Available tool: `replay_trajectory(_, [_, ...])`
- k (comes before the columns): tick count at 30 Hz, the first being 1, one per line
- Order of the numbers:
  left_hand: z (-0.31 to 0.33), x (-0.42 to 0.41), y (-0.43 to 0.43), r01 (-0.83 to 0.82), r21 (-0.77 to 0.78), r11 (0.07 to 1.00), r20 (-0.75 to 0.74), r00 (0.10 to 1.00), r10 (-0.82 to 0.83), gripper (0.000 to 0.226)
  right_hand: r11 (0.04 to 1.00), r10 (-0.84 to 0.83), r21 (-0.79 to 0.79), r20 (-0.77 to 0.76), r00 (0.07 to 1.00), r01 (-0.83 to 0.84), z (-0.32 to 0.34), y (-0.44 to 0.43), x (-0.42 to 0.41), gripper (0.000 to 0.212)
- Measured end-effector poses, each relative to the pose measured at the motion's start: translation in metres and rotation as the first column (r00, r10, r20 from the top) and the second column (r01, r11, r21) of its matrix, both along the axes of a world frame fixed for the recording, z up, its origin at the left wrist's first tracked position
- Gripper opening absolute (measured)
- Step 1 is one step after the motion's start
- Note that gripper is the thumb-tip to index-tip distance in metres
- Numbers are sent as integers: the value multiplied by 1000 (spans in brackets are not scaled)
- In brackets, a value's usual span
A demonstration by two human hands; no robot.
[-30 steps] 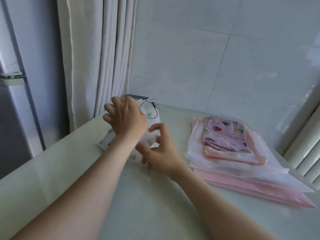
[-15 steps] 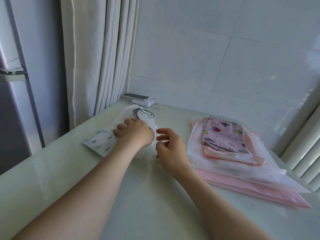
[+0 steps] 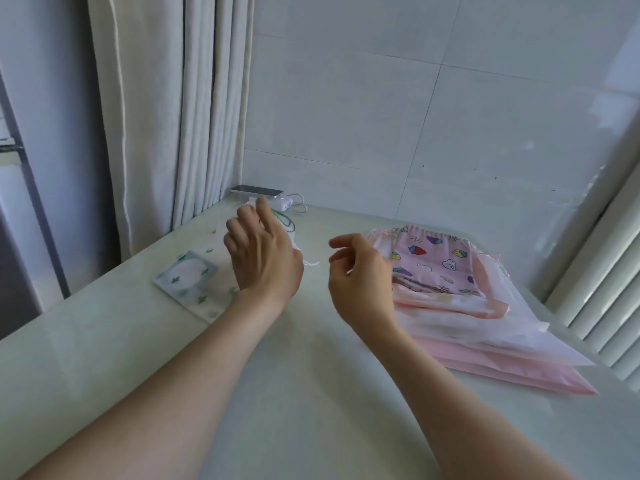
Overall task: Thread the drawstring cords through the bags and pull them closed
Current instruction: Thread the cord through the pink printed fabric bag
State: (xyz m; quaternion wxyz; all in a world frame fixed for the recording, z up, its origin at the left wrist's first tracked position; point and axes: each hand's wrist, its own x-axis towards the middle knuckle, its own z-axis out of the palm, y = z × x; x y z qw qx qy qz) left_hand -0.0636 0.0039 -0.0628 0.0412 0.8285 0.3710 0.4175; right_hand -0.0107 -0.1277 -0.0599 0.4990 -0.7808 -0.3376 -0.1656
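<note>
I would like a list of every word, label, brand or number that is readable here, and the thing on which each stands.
No text can be read.
Pink bag: only pictures (strawberries, a rabbit), no letters.
White bag: only small green plant prints.
Phone and charger: any mark is too small to read.

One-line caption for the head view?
Left hand over the cactus-print bag, right hand loosely curled beside the pink bag stack.
</note>
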Motion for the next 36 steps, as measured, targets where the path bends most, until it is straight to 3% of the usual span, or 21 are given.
replay_trajectory(3, [4, 4, -14, 256, 160, 953, 20, 965, -262, 63, 982, -110, -128, 201, 974, 137, 4, -24, 30, 33])
replay_trajectory(6, [2, 12, -33, 539, 23, 842, -94, 840, -535, 27, 857, -234, -351, 386, 893, 376, 4, -54, 67, 36])
replay_trajectory(8, [-4, 20, -44, 633, -131, 763, -165, 745, -647, 21, 767, -292, -462, 367, 883, 445, 4, -73, 83, 35])
replay_trajectory(12, [-19, 30, -57, 716, -298, 631, -199, 600, -775, 36, 760, -307, -558, 143, 941, 333, 1, -88, 92, 41])
replay_trajectory(16, [-28, 27, -67, 720, -353, 597, -305, 515, -802, 54, 715, -292, -638, 99, 951, 286, -2, -88, 92, 48])
replay_trajectory(21, [-29, 22, -67, 723, -337, 602, -374, 485, -791, 44, 675, -356, -640, 154, 922, 367, 4, -87, 86, 19])
replay_trajectory(29, [-29, 19, -68, 732, -345, 588, -365, 473, -802, 36, 653, -407, -574, 284, 868, 493, -2, -90, 96, 10])
replay_trajectory(32, [-29, 18, -67, 737, -352, 577, -353, 467, -811, 36, 666, -345, -585, 308, 886, 463, -1, -90, 99, 23])
replay_trajectory(36, [-29, 18, -66, 738, -364, 569, -339, 464, -819, 37, 738, -108, -631, 239, 965, 239, 7, -91, 94, 9])
